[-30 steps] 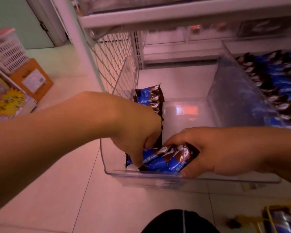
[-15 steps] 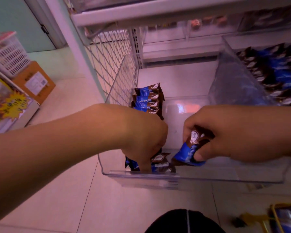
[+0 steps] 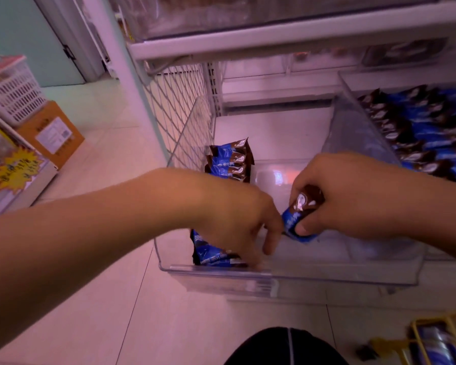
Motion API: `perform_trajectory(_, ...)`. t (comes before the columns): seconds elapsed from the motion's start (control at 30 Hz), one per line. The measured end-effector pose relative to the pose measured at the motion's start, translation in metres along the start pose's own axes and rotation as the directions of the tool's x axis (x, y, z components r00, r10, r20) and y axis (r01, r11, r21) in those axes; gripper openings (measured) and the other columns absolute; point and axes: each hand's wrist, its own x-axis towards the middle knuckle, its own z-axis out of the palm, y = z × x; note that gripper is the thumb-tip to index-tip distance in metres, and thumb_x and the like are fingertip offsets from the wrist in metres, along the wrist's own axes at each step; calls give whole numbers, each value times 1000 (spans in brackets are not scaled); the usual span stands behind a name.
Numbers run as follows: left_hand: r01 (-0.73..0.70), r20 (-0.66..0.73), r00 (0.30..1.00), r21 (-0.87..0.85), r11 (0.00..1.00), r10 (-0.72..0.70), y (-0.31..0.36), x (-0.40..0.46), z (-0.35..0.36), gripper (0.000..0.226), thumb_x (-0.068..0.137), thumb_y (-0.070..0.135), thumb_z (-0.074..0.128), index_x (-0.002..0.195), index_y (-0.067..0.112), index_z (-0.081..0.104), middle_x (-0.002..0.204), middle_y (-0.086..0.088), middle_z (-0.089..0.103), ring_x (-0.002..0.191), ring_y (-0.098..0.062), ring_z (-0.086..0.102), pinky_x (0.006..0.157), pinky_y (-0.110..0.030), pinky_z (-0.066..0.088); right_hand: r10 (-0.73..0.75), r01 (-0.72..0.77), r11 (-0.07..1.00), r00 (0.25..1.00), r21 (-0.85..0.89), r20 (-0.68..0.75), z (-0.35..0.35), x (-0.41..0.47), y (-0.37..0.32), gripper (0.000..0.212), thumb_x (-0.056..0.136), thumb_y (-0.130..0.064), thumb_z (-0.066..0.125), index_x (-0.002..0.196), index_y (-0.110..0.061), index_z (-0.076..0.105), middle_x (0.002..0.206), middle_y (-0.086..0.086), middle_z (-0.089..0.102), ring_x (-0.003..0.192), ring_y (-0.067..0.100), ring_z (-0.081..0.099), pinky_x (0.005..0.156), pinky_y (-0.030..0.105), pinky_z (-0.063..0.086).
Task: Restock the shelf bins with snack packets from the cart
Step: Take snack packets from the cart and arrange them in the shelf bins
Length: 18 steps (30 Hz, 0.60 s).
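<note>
Head view, the only one I've got: clear bin (image 3: 327, 275) pulled out from the shelf, mostly bare floor inside. Left hand (image 3: 237, 219) is down at the near-left corner, fingers extended and pressing on the packets lying there (image 3: 208, 252), I'd say to hold that row flat against the wall; no curl round them that I can see. Right hand (image 3: 353, 198) pinches a small bunch of blue-brown packets (image 3: 299, 216), thumb on the near face, held just right of the left fingers, likely next to go in beside that row. More packets stand at the far-left of the bin (image 3: 231, 160) (so the column fills far to near). Neighbouring bin on the right (image 3: 427, 133) is full. Yellow cart basket (image 3: 442, 338) at near right, stock visible.
</note>
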Motion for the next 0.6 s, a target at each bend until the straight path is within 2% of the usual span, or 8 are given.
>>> perform_trajectory(0.13, -31, 27, 999, 76, 997, 29, 4, 6, 14, 10, 87, 26, 71, 95, 21, 75, 71, 14, 60, 74, -7, 57, 82, -31, 53, 82, -95, 980, 993, -174, -79, -12, 17, 1, 31, 71, -31, 83, 99, -20, 74, 98, 4, 66, 84, 18, 57, 73, 29, 52)
perform_trajectory(0.2, 10, 50, 999, 109, 994, -15, -1, 0, 10, 12, 82, 23, 76, 94, 20, 77, 79, 11, 69, 75, -5, 59, 83, -29, 53, 119, -136, 964, 989, -230, -85, -19, 39, 2, 33, 76, -24, 77, 105, -11, 67, 97, 8, 61, 86, 23, 58, 70, 28, 50)
perform_trajectory(0.27, 65, 40, 997, 69, 995, -68, -4, -10, 0, 20, 78, 31, 80, 97, 25, 75, 81, 14, 70, 73, -3, 60, 78, -29, 53, 145, -161, 959, 986, -234, -82, -25, 65, 1, 33, 80, -21, 76, 109, -9, 64, 91, 7, 59, 76, 21, 56, 60, 26, 42)
perform_trajectory(0.3, 93, -14, 996, 22, 995, -93, -6, -14, -4, 23, 78, 39, 79, 97, 29, 72, 80, 16, 66, 74, -3, 59, 73, -28, 51, 151, -167, 958, 985, -233, -84, -25, 79, 0, 33, 82, -23, 76, 109, -8, 64, 88, 7, 60, 71, 20, 56, 55, 27, 41)
perform_trajectory(0.37, 161, -245, 956, -8, 987, -159, -8, -18, -8, 27, 84, 52, 68, 97, 29, 63, 85, 16, 60, 77, -4, 55, 67, -26, 44, 153, -178, 952, 982, -251, -114, -23, 104, 0, 30, 84, -26, 76, 103, -6, 63, 78, 6, 55, 60, 17, 52, 47, 25, 40)
perform_trajectory(0.43, 303, -442, 858, 26, 952, -261, -12, -11, -1, 35, 94, 51, 55, 117, 24, 55, 115, 2, 59, 98, -15, 56, 83, -31, 47, 146, -185, 957, 973, -225, -182, -14, 124, 4, 24, 84, -20, 75, 101, -6, 64, 71, 5, 48, 58, 18, 46, 51, 28, 40)
perform_trajectory(0.5, 448, -380, 838, 65, 892, -393, -11, -1, 13, 54, 100, 40, 46, 147, 17, 34, 149, -10, 37, 131, -29, 41, 107, -43, 40, 175, -211, 969, 952, -125, -252, -4, 138, 10, 25, 83, -14, 74, 103, -3, 64, 71, 5, 45, 62, 19, 44, 64, 31, 39)
perform_trajectory(0.6, 467, -195, 880, 191, 864, -433, -16, 11, 25, 56, 101, 27, 40, 151, 5, 26, 159, -18, 18, 143, -40, 24, 114, -52, 31, 235, -249, 969, 913, 2, -334, 8, 144, 11, 28, 80, -9, 75, 104, -4, 63, 86, 9, 51, 74, 22, 49, 69, 32, 40)
